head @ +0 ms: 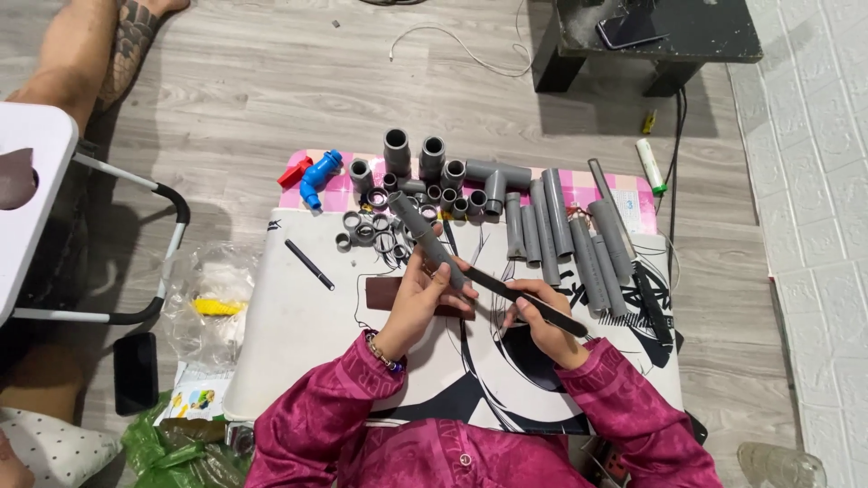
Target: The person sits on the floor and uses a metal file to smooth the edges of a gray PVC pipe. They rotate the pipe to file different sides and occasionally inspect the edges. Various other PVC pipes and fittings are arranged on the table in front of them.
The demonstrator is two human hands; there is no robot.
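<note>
My left hand (418, 294) grips a short grey pipe (420, 233) that points up and away to the left. My right hand (542, 316) holds a long black flat tool (506, 291), like a file or blade, laid across the pipe near my left fingers. Both hands work above a white board with a black drawing (298, 316). A dark brown rectangular piece (384, 291) lies under my left hand. Both sleeves are magenta.
Several grey pipe lengths (579, 239), elbows, tees and rings (434, 176) lie at the board's far edge, with a blue valve (318, 176). A black pen (309, 264) lies left. A dark low table (651, 36), another person's leg (99, 54), a phone (136, 372) and bags surround.
</note>
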